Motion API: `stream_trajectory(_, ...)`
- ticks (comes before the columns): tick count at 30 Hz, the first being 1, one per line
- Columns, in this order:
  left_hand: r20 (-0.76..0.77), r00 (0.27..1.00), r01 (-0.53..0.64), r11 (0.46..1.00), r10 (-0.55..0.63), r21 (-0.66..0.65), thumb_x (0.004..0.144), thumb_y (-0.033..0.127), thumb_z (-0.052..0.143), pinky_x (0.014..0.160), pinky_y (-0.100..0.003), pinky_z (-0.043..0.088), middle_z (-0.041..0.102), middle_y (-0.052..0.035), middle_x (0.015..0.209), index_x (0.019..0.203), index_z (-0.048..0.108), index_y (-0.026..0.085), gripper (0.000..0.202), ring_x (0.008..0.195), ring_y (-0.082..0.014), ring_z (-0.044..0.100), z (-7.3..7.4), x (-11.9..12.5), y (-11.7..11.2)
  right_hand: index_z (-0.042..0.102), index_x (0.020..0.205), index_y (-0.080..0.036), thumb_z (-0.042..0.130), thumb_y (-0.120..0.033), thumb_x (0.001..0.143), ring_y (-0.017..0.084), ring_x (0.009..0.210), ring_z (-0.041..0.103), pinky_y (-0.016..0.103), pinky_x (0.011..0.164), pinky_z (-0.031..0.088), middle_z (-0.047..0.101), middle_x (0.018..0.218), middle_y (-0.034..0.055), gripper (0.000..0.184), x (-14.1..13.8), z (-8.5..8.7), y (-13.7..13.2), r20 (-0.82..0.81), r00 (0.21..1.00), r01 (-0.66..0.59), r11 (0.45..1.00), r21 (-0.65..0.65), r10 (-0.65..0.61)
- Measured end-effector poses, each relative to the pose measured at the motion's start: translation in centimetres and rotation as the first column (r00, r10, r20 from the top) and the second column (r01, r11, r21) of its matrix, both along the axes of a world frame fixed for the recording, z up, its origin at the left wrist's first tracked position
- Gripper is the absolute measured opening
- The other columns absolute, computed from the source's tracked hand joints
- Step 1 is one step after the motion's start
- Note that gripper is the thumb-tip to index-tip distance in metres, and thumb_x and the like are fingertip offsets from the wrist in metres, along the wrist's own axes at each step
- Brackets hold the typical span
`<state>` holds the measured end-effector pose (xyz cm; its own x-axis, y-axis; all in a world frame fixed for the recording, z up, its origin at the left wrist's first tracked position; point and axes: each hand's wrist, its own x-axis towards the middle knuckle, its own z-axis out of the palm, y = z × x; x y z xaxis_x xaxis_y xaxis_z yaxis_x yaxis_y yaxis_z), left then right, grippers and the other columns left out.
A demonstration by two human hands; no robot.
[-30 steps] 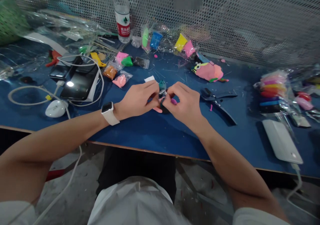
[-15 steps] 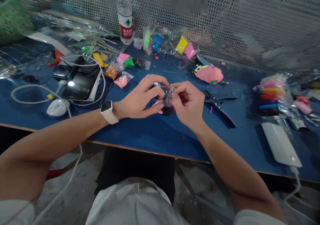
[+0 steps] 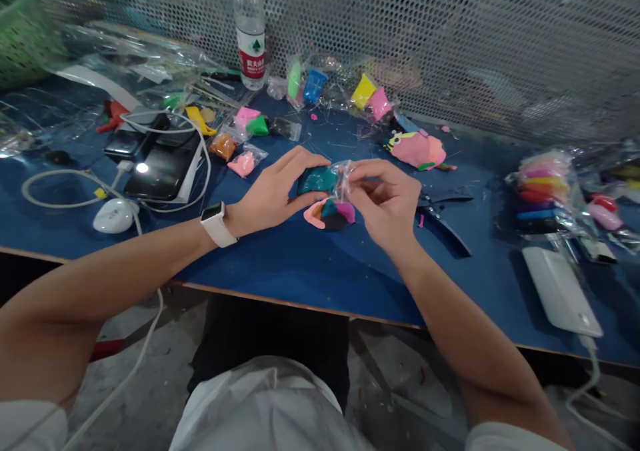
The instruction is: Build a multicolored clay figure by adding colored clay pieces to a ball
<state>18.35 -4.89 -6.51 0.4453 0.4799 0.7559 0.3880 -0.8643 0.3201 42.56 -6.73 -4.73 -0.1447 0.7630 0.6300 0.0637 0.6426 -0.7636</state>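
Observation:
A clear bag of dark teal modelling clay (image 3: pixel 317 180) is held between my two hands above the table. My left hand (image 3: pixel 280 187) grips its filled end between thumb and fingers. At the bag's clear crumpled end, my right hand (image 3: pixel 383 194) pinches the plastic with thumb and fingertips. Just below the bag lies a multicoloured clay piece (image 3: pixel 336 220) in salmon, brown, black and magenta, partly hidden by the bag and fingers. Right of my right hand rest dark-handled cutters (image 3: pixel 443 221). Behind them is a pink clay fish (image 3: pixel 417 148) with a googly eye.
Bagged clay lumps, including an orange-brown one (image 3: pixel 223 145) and a blue one (image 3: pixel 315 85), lie behind my hands near a water bottle (image 3: pixel 251 51). A phone (image 3: pixel 163 171) and cables are at left. A white power bank (image 3: pixel 563 291) and stacked clay packets (image 3: pixel 544 194) sit at right.
My left fingers have shifted, so the teal clay bag now shows plainly. My right hand has moved slightly right, and the multicoloured piece below is more exposed.

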Motion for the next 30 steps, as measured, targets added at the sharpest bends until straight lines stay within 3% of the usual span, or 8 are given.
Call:
stream_trajectory(4,0.022,1.000,0.004,1.000,-0.004,0.030,0.117,0.053,0.069,0.098,-0.041,0.064,0.079,-0.0105,0.126,0.145,0.069,0.024,0.041,0.115,-0.0265,0.078,0.4,0.1,0.0,0.090,0.098,-0.029,0.096,-0.049,0.095,0.018,0.079,0.081,0.033,0.071,0.072,0.085,0.094,0.0008,0.021,0.4,-0.3,0.4,-0.021,0.997,-0.072,0.995,-0.062,0.071)
stream_trajectory(10,0.022,0.999,0.034,0.999,-0.034,0.024,0.115,0.050,0.074,0.093,-0.037,0.064,0.081,-0.0096,0.119,0.135,0.074,0.022,0.034,0.108,-0.0234,0.079,0.6,-0.1,0.0,0.094,0.109,-0.034,0.103,-0.050,0.087,0.018,0.083,0.084,0.033,0.071,0.075,0.088,0.107,0.0016,0.028,0.7,-0.3,0.5,-0.008,0.995,-0.097,0.993,-0.068,0.097)
stream_trajectory(14,-0.007,0.998,0.059,0.996,-0.059,-0.061,0.114,0.056,0.072,0.091,-0.037,0.064,0.081,-0.0096,0.116,0.130,0.076,0.023,0.037,0.105,-0.0237,0.079,0.5,-0.1,-0.1,0.094,0.111,-0.034,0.104,-0.051,0.086,0.018,0.086,0.084,0.032,0.071,0.076,0.089,0.114,0.0021,0.032,0.9,0.1,0.4,0.105,0.990,-0.091,0.994,-0.053,0.096)
stream_trajectory(17,0.057,0.997,0.067,0.978,-0.056,-0.196,0.111,0.060,0.076,0.087,-0.035,0.063,0.081,-0.0097,0.117,0.130,0.075,0.023,0.042,0.101,-0.0227,0.078,0.5,0.1,-0.3,0.093,0.115,-0.034,0.100,-0.046,0.091,0.017,0.086,0.085,0.031,0.071,0.076,0.089,0.115,0.0018,0.028,1.0,0.1,0.3,0.153,0.984,-0.087,0.996,0.007,0.085)
stream_trajectory(21,0.302,0.944,0.256,0.873,-0.133,-0.416,0.104,0.064,0.084,0.081,-0.032,0.064,0.079,-0.0115,0.124,0.132,0.074,0.023,0.051,0.096,-0.0205,0.078,0.5,0.5,-0.4,0.092,0.117,-0.033,0.096,-0.038,0.095,0.018,0.085,0.085,0.034,0.070,0.077,0.089,0.114,0.0023,0.023,1.0,0.2,0.1,0.203,0.979,-0.019,0.994,0.109,-0.004)
stream_trajectory(24,0.475,0.869,0.414,0.733,-0.140,-0.540,0.106,0.067,0.080,0.074,-0.030,0.065,0.079,-0.0080,0.111,0.126,0.076,0.023,0.049,0.080,-0.0158,0.075,0.4,0.8,-0.2,0.093,0.115,-0.034,0.094,-0.036,0.097,0.018,0.083,0.085,0.035,0.071,0.077,0.089,0.114,0.0014,0.018,1.0,0.2,-0.1,0.219,0.973,0.039,0.983,0.177,-0.078)
stream_trajectory(26,0.527,0.842,0.456,0.668,-0.111,-0.588,0.105,0.066,0.082,0.071,-0.029,0.065,0.078,-0.0053,0.098,0.120,0.078,0.021,0.047,0.074,-0.0143,0.074,0.4,0.9,-0.1,0.093,0.113,-0.034,0.094,-0.037,0.097,0.018,0.082,0.084,0.035,0.072,0.077,0.089,0.113,0.0009,0.016,1.1,0.2,-0.2,0.231,0.966,0.072,0.979,0.192,-0.116)
stream_trajectory(30,0.522,0.846,0.464,0.632,-0.108,-0.621,0.102,0.064,0.088,0.072,-0.027,0.066,0.079,-0.0059,0.095,0.116,0.083,0.019,0.048,0.076,-0.0144,0.076,0.8,0.9,-0.1,0.093,0.112,-0.035,0.095,-0.039,0.096,0.020,0.084,0.084,0.037,0.072,0.077,0.089,0.113,0.0009,0.016,1.2,0.2,-0.1,0.230,0.966,0.068,0.974,0.214,-0.118)
